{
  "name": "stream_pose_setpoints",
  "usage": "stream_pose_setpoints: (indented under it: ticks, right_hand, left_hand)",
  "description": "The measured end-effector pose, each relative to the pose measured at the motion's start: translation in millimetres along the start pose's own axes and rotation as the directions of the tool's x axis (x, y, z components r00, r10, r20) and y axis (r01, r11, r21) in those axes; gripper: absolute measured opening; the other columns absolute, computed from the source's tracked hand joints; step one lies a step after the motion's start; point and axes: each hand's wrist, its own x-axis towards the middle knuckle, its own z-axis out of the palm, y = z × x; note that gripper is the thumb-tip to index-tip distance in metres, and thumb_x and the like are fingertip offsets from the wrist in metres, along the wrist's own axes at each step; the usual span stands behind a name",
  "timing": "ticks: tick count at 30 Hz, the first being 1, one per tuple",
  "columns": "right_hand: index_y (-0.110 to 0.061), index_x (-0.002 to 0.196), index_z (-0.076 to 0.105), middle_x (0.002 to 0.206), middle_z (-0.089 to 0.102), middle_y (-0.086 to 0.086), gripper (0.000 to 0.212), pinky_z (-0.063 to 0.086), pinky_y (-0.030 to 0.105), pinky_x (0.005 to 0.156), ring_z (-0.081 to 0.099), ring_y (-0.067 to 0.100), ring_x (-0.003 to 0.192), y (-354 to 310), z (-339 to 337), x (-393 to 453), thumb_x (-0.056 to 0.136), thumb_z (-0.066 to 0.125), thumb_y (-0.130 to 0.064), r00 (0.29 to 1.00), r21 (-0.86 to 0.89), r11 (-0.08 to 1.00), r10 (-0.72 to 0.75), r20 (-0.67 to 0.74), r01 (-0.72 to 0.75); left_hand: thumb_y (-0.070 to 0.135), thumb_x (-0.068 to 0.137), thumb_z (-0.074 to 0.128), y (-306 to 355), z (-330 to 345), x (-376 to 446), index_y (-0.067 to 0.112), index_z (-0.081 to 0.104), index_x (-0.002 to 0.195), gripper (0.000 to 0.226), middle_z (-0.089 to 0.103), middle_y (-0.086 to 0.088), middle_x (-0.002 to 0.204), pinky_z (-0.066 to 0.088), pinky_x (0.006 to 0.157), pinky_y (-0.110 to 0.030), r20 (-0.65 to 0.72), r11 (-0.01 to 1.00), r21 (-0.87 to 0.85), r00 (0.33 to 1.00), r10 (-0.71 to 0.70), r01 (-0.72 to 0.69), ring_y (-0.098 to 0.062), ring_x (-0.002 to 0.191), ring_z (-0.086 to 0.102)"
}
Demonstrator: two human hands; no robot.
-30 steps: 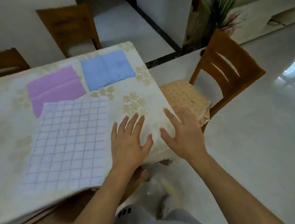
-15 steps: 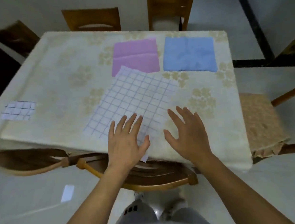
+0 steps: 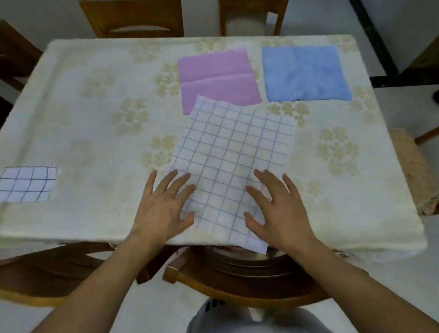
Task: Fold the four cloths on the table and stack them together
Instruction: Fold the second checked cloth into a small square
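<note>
- My left hand [image 3: 161,210] lies flat with fingers spread wide, holding nothing; its fingertips reach the left edge of the large grid cloth [image 3: 232,162], where half a second ago the whole hand covered that cloth's near corner.
- My right hand [image 3: 279,206] is equally splayed and empty, and now rests on the near right part of the grid cloth; earlier it sat on the bare tablecloth just right of it.
- So the hands have parted, one to each side of the cloth, compared with a second ago when both pressed the table's corner clear of it.
- The grid cloth lies unfolded and skewed near the front of the table [image 3: 78,125], its near corner hanging over the table edge, its far corner overlapping the purple cloth [image 3: 216,74].
- The purple cloth lies flat, a crease running across it, and the blue cloth [image 3: 303,73] lies just beside it on the right, not touching; neither has shifted.
- A small checked cloth [image 3: 24,184] with darker lines sits well apart near the table's left edge, as it did half a second ago.
- My view is now more squarely centred on the table than before, with the chair [image 3: 234,270] directly below my arms.
</note>
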Motion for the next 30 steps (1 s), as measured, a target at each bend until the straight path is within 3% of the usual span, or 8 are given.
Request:
stream_pose_setpoints:
  ticks: [6, 12, 17, 20, 30]
  right_hand:
    - [-0.017, 0.125, 0.067, 0.152, 0.046, 0.012, 0.048, 0.027, 0.058, 0.118, 0.04, 0.03, 0.143, -22, 34, -6, 0.092, 0.054, -0.05, 0.98, -0.101, 0.992, -0.061, 0.187, 0.081]
    - [-0.018, 0.119, 0.068, 0.154, 0.043, 0.013, 0.04, 0.024, 0.056, 0.119, 0.037, 0.029, 0.144, -38, 63, -11, 0.092, 0.058, -0.046, 0.957, -0.122, 0.981, -0.114, 0.268, 0.151]
    - [-0.015, 0.11, 0.07, 0.154, 0.042, 0.015, 0.038, 0.024, 0.059, 0.116, 0.037, 0.033, 0.144, -51, 86, -8, 0.086, 0.064, -0.044, 0.924, -0.16, 0.965, -0.141, 0.356, 0.209]
    - [-0.013, 0.112, 0.07, 0.155, 0.04, 0.016, 0.047, 0.029, 0.061, 0.115, 0.037, 0.035, 0.143, -56, 94, -8, 0.077, 0.071, -0.045, 0.904, -0.145, 0.971, -0.116, 0.411, 0.191]
    - [-0.001, 0.115, 0.066, 0.156, 0.033, 0.021, 0.05, 0.028, 0.062, 0.116, 0.032, 0.04, 0.145, -64, 112, -32, 0.073, 0.086, -0.018, 0.921, -0.183, 0.969, -0.085, 0.38, 0.164]
  left_hand:
    - [0.048, 0.079, 0.062, -48, 43, 5, 0.02, 0.069, 0.12, 0.051, 0.048, -0.007, 0.15, 0.024, 0.113, -0.067, -0.02, 0.971, 0.064, 0.972, 0.233, -0.231, -0.032, 0.141, 0.041]
    - [0.04, 0.066, 0.084, -65, 77, 2, 0.021, 0.069, 0.112, 0.052, 0.044, -0.012, 0.152, 0.02, 0.109, -0.075, 0.047, 0.949, 0.084, 0.952, 0.302, -0.305, -0.041, 0.141, 0.038]
    - [0.035, 0.067, 0.081, -74, 91, 5, 0.019, 0.071, 0.102, 0.04, 0.043, -0.013, 0.153, 0.02, 0.109, -0.075, 0.024, 0.932, 0.099, 0.937, 0.349, -0.349, -0.042, 0.142, 0.036]
    - [0.033, 0.069, 0.078, -76, 99, 7, 0.019, 0.071, 0.103, 0.037, 0.045, -0.013, 0.151, 0.022, 0.11, -0.073, 0.012, 0.921, 0.083, 0.924, 0.381, -0.381, -0.041, 0.141, 0.038]
    - [0.039, 0.075, 0.074, -83, 105, 7, 0.018, 0.072, 0.1, 0.032, 0.048, -0.011, 0.149, 0.022, 0.113, -0.069, -0.021, 0.896, 0.079, 0.898, 0.44, -0.438, -0.036, 0.138, 0.044]
